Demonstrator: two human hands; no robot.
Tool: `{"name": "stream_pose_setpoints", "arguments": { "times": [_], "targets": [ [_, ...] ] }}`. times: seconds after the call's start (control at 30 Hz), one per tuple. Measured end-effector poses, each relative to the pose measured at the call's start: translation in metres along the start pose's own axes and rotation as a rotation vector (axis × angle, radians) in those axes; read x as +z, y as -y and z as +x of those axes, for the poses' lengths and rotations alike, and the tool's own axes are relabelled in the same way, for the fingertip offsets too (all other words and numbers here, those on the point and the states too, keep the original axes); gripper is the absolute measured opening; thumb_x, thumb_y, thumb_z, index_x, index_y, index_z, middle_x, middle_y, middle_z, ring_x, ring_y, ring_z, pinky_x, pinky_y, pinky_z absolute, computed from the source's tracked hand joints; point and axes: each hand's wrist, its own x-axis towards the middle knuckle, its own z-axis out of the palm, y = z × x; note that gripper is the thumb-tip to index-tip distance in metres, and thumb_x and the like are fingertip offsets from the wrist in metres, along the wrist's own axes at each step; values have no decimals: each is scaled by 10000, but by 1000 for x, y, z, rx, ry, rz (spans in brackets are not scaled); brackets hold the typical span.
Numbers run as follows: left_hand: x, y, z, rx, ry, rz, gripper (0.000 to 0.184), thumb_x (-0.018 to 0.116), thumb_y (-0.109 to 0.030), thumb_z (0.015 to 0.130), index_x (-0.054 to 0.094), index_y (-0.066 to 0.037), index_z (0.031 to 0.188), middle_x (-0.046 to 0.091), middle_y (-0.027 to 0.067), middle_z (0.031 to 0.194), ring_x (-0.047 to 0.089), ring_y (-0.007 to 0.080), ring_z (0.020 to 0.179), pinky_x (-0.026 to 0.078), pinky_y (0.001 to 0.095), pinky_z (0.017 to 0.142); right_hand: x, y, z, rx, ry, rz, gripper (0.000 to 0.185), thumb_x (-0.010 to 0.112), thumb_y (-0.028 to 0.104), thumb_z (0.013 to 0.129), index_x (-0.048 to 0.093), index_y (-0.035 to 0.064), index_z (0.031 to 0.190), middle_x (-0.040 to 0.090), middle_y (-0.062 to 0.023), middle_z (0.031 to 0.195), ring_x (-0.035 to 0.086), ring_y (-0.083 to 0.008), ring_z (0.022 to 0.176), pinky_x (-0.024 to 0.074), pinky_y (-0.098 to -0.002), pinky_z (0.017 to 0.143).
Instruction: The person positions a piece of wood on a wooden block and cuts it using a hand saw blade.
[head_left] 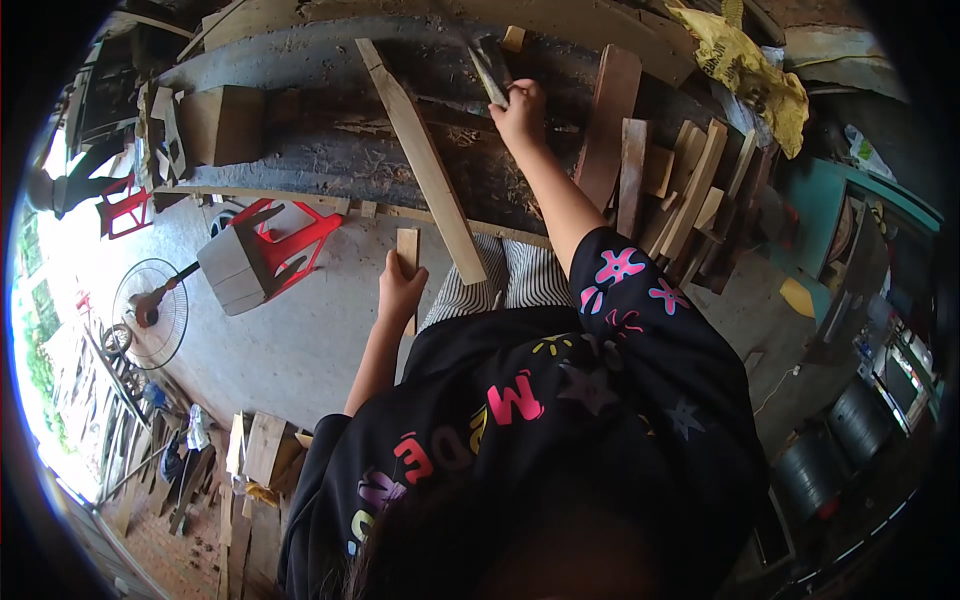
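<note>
Left grip [401,287] (nine o'clock) is holding a wooden strip [408,241]. Right grip [521,112], twelve o'clock, is clasping a tool [486,75].

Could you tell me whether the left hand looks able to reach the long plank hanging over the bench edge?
Probably yes: the long plank juts out close to the left hand, with nothing visible between. However, that hand's grip is around a short wood piece, which may need setting down first.
</note>
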Motion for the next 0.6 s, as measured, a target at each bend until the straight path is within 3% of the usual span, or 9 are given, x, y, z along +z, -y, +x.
{"name": "stream_pose_setpoints", "arguments": {
  "times": [0.03,0.1,0.2,0.23,0.3,0.37,0.43,0.47,0.6],
  "targets": [
    [2,0,2,21,-21,8,417,639,-212,713,447,14,1006,585,265,785,578,444,765,458,456,668,1,-3,2,81,37,-53,302,770,116,627,602,-17,839,534,-147,972,501,-333,943,432,-414,828],
    [4,-4,9,39,-40,13,404,641,-220,709,456,9,984,589,257,784,583,439,771,460,459,669,4,-5,-4,103,-52,-93,343,807,202,591,578,-30,695,555,-182,807,531,-353,834,431,-438,783],
    [15,-13,35,14,-79,102,403,683,-309,685,472,-16,863,609,194,768,608,388,763,469,462,654,8,-10,-10,49,-124,-117,411,827,274,588,569,-32,683,549,-187,773,529,-351,798,429,-443,748],
    [18,-21,45,5,-81,93,403,683,-309,685,472,-16,863,609,194,768,608,388,763,469,462,654,3,-8,-9,40,-115,-118,411,827,274,588,569,-32,683,549,-187,773,529,-351,798,429,-443,748],
    [20,-41,69,-50,-185,127,489,731,-396,668,468,-28,853,607,174,775,609,374,782,472,452,661,-13,-9,-6,154,56,-112,465,838,317,574,585,-34,744,547,-183,935,534,-331,851,437,-413,775],
    [22,-59,94,-77,-258,117,590,763,-471,631,458,-38,893,597,161,886,603,357,860,481,442,688,-27,-8,-8,174,-40,9,505,827,359,617,534,-44,695,535,-155,854,530,-303,782,433,-388,698],
    [30,-71,116,-49,-322,129,621,767,-477,624,448,-37,926,578,161,950,593,352,904,486,437,712,-46,-14,-18,151,-20,-42,496,820,351,648,512,-37,677,508,-133,811,520,-278,731,432,-371,678],
    [32,-75,125,-11,-381,149,654,771,-483,616,438,-36,959,560,161,1014,583,348,948,491,432,737,-51,-16,-25,201,-49,104,489,816,346,660,506,-32,683,493,-123,793,508,-267,706,430,-363,672],
    [29,-78,146,-113,-297,138,676,765,-473,609,456,-29,1014,569,171,1053,584,338,993,496,420,800,-69,-33,-73,325,5,322,447,810,283,695,468,-5,708,446,-61,690,461,-175,615,417,-307,589]
  ]
}}
